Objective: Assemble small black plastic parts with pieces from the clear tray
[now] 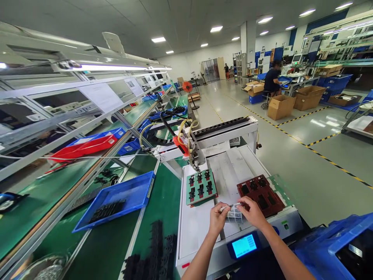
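My left hand point(218, 218) and my right hand point(253, 212) are both closed on a small greyish sheet with a grid of light lines point(234, 214), one at each end of its upper edge. It looks like a sheet of labels, though its print is too small to read. Beneath them is the white bed of a benchtop gantry machine point(227, 171). Ahead and left of my hands stands a green fixture plate point(194, 196) bearing several black parts. Close by my right hand lies a dark red fixture plate point(275, 202) with dark shapes in its cutouts.
Over the green plate hangs the machine's red-bodied head point(181, 146). A lit screen point(244, 245) faces me at the front. On the green bench at left are a blue tray point(136, 194) and stacked black parts point(157, 249). Blue bins point(326, 245) stand at right. A co-worker point(272, 81) sits far off.
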A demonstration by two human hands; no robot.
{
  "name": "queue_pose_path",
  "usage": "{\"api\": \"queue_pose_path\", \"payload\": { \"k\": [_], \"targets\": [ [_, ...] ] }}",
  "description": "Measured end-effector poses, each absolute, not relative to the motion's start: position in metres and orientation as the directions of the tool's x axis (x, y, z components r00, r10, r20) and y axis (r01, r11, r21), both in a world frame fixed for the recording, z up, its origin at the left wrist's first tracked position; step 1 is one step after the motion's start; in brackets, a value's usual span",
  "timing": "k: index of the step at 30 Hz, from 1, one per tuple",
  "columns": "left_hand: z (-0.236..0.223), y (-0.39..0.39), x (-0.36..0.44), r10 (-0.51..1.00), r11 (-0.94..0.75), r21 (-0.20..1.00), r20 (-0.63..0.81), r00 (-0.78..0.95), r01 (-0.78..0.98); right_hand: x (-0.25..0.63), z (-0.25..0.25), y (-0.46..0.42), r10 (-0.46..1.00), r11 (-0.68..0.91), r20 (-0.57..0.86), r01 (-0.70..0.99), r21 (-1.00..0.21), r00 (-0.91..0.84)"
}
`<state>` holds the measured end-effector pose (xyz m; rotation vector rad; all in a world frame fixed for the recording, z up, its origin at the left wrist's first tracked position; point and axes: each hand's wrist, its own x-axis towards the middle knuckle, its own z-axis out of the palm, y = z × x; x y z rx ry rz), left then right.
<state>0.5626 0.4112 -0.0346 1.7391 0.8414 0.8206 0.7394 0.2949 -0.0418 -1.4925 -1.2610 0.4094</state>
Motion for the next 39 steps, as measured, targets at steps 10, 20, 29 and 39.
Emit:
{"api": "queue_pose_path", "payload": {
  "k": [10,20,29,39],
  "targets": [
    [-0.029,0.409,0.562,0.805,-0.289,0.939,0.131,0.578,0.189,0.731,-0.029,0.296,0.806,0.23,0.529,0.683,-0.693,0.265],
    [-0.026,0.409,0.575,0.791,-0.182,0.967,0.035,0.611,0.18,0.716,-0.041,0.304,0.761,0.184,0.567,0.733,-0.655,0.315],
    [-0.018,0.418,0.572,0.611,-0.078,0.99,-0.049,0.79,0.121,0.721,-0.052,0.321,0.711,0.2,0.652,0.812,-0.548,0.265],
    [-0.058,0.441,0.584,0.708,-0.093,0.979,-0.063,0.703,0.182,0.73,-0.078,0.32,0.66,0.236,0.674,0.76,-0.605,0.332]
  ]
}}
